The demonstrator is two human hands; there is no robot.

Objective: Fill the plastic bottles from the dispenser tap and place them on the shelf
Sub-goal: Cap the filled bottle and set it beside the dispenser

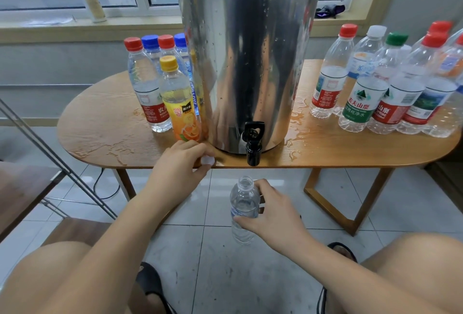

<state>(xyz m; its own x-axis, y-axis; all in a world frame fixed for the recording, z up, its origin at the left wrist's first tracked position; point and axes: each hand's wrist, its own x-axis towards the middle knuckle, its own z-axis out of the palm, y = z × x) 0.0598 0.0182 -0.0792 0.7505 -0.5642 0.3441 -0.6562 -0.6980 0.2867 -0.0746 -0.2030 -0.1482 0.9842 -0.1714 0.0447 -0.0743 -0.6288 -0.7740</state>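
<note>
— Raising the open bottle (pixel 244 203) squarely under the tap (pixel 253 143)?

— Yes. It hangs below the table (pixel 350 153), the right hand (pixel 273 211) wrapping its middle; the left hand (pixel 180 163) pinches what looks like its cap (pixel 208 160).

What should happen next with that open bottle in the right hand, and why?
Probably lift the open bottle a little so its mouth sits right under the black tap. The right hand grips it uncapped, below the spout, while the left hand pinches the white cap.
</note>
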